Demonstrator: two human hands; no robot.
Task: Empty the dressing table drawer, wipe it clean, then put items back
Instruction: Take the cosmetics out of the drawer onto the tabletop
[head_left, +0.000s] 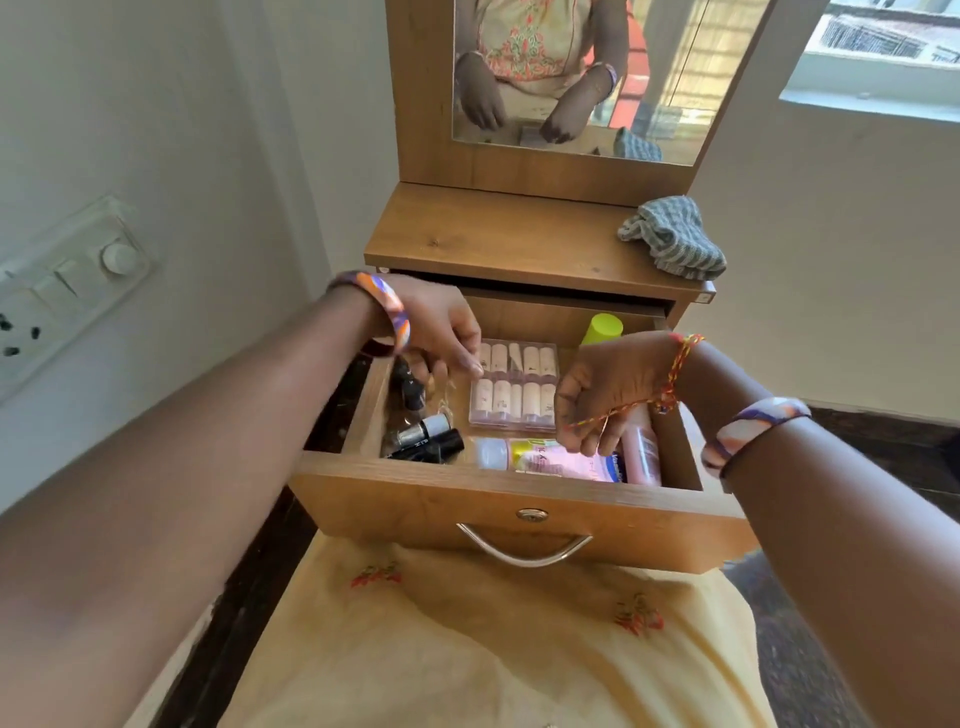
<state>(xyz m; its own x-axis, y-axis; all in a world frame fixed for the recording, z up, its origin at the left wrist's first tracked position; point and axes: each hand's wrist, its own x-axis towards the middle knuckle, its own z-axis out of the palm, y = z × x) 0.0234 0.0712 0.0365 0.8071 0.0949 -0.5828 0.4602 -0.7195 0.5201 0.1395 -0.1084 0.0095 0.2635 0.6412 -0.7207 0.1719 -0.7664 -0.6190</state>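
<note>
**Drawer still full, both hands in**

The drawer (498, 499) stands pulled out. The left hand (441, 332), fingers curled, touches the clear case (514, 387) just beyond its fingertips; whether it grips, I cannot tell. The right hand (602, 395) curls above the pink bottle (641, 452), apparently holding nothing. The case looks light, stiff and slick: take it by its long edges.

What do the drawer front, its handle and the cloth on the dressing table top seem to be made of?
Drawer front: looks like wood-grain laminated board with a matte finish; a printed grain pattern shows.
Handle: likely polished metal, silvery with bright reflections.
Cloth: soft woven or knitted fabric, grey and white striped, crumpled in folds.
</note>
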